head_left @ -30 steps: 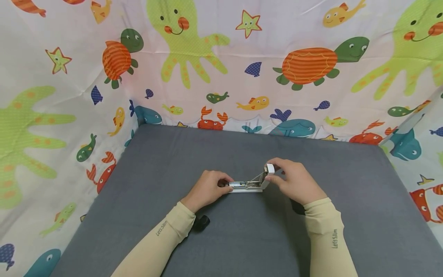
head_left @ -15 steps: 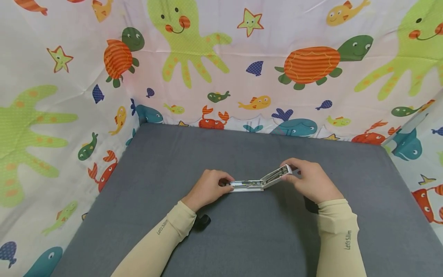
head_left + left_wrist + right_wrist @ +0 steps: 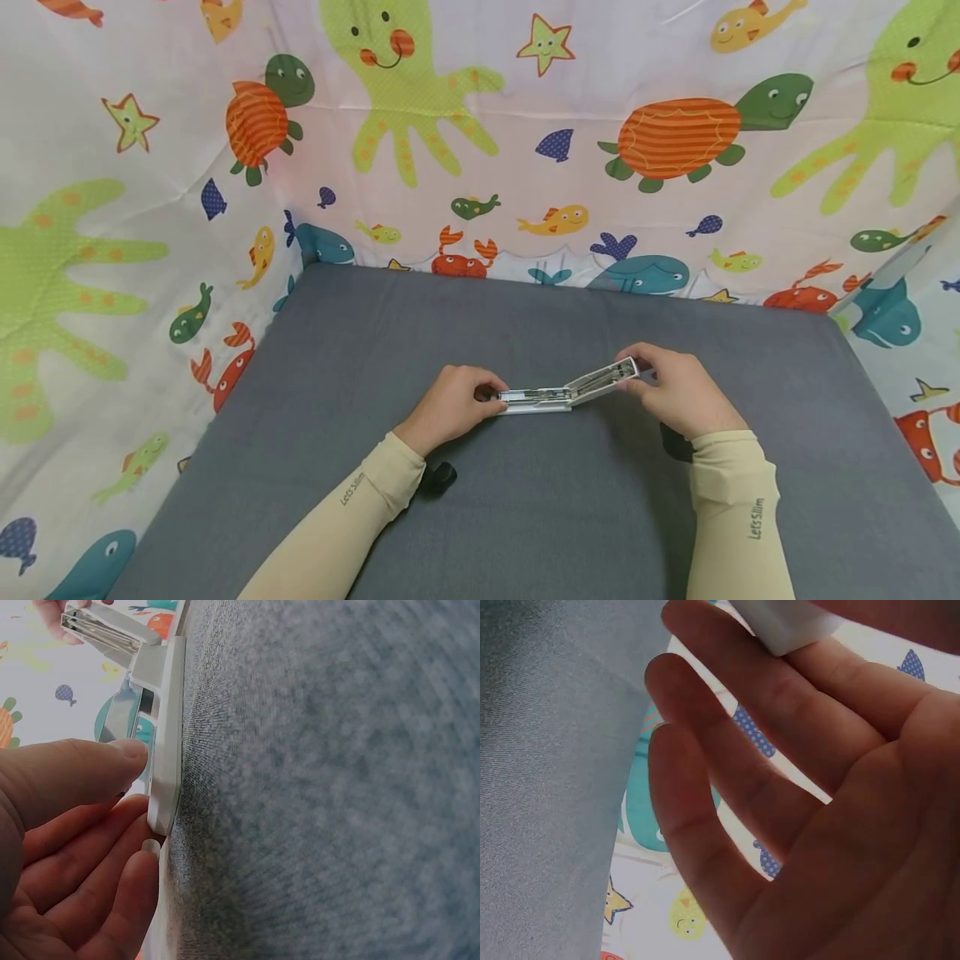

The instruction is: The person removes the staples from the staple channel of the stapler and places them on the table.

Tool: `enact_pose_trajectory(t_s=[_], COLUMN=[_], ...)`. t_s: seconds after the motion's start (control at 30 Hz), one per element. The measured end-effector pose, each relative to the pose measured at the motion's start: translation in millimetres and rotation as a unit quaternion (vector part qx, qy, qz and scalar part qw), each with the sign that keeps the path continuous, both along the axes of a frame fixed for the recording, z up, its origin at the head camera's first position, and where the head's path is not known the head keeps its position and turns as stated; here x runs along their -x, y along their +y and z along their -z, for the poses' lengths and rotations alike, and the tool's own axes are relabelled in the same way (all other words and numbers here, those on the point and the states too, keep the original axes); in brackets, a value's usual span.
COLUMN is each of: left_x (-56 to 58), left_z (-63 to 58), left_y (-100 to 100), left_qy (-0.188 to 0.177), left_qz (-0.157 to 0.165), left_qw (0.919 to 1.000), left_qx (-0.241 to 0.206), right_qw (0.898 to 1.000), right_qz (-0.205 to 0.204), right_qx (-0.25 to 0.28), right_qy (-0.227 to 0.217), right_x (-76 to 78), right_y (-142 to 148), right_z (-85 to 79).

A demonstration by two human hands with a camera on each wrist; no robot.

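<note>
A white stapler (image 3: 536, 408) lies on the grey cloth with its top arm (image 3: 602, 381) swung far back to the right, baring the metal staple channel (image 3: 534, 395). My left hand (image 3: 453, 408) pinches the left end of the base between thumb and fingers. The left wrist view shows that thumb (image 3: 127, 757) by the base (image 3: 169, 750). My right hand (image 3: 686, 392) pinches the raised end of the top arm. In the right wrist view only a white corner of the stapler (image 3: 784, 626) shows between fingers, and the lower fingers (image 3: 712, 757) are spread loosely.
Grey cloth (image 3: 525, 508) covers the table. A curtain (image 3: 525, 150) printed with sea animals hangs along the back and sides. Dark wrist-camera parts (image 3: 438, 478) sit beneath the left wrist.
My right hand has moved to the right and swung the stapler's top arm from nearly upright to a low slant. My left hand keeps its grip on the base.
</note>
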State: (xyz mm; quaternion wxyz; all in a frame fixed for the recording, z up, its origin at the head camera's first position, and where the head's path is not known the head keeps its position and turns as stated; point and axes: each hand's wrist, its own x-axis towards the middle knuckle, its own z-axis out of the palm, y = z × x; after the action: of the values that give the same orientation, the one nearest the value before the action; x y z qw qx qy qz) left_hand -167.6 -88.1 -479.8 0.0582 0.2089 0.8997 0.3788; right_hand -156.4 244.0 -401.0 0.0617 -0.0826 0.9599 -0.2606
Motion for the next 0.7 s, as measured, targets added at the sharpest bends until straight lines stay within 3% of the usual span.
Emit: enact_pose_trajectory(t_s=[0.7], left_x=[-1.3], left_z=[-1.7], left_y=[0], left_qy=[-0.01], left_qz=[-0.007], left_qw=[0.9999], left_qx=[0.001], right_qw=[0.999], right_qz=[0.008], right_qx=[-0.029], right_qy=[-0.034], right_x=[1.6], right_y=[3], right_z=[12.4])
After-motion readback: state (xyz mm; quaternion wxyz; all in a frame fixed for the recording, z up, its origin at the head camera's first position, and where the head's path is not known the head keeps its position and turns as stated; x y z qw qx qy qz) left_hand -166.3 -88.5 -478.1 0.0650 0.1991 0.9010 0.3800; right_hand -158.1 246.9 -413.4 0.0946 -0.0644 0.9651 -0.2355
